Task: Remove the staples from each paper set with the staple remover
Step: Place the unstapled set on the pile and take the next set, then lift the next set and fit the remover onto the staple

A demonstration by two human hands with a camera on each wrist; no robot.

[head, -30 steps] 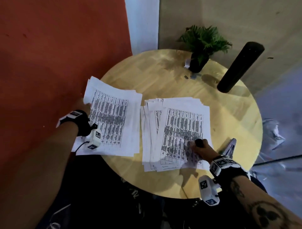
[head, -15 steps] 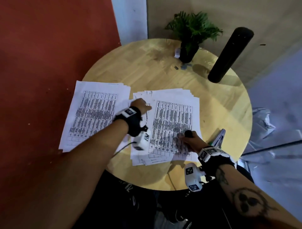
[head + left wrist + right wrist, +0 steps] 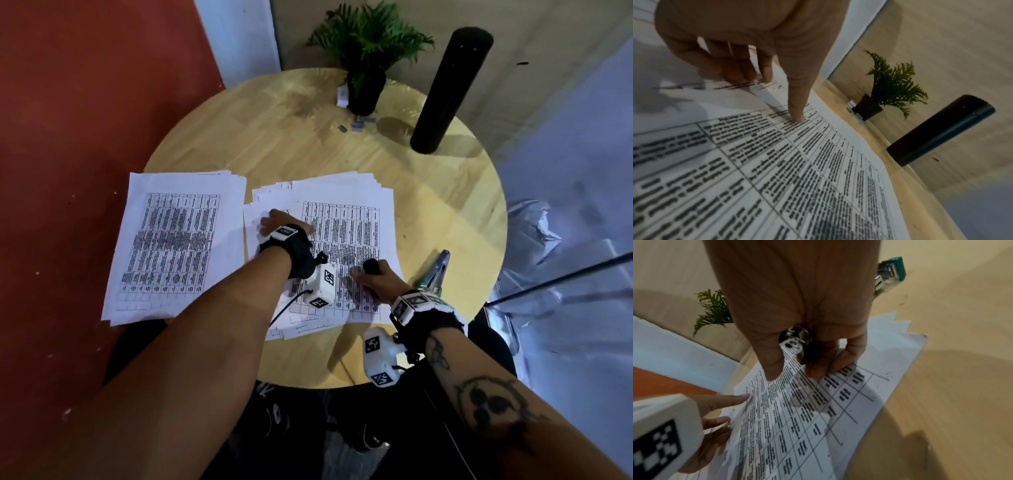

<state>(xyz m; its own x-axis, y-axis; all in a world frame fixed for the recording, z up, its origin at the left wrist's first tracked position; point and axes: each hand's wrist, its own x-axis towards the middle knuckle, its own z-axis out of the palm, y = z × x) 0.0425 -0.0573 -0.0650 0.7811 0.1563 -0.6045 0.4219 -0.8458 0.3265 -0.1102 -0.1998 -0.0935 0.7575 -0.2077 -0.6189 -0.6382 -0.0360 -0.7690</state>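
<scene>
Right hand (image 3: 797,305): fingers curled round staple remover (image 3: 797,340), metal jaws showing between thumb and fingers, fingertips resting on near right part of right paper stack (image 3: 346,240).
Left hand (image 3: 748,37): flat, fingers extended, pressing on left part of same stack; thumb tip touching top printed sheet, holding nothing.
Right paper stack: fanned, sheets offset, on round wooden table (image 3: 445,212).
Left paper stack (image 3: 174,240): just beside right one, overhanging table's left edge, untouched.
Green stapler (image 3: 433,274): on table just right of right hand.
Potted plant (image 3: 366,51) and black cylinder (image 3: 448,89): at far side of table, well apart from papers.
</scene>
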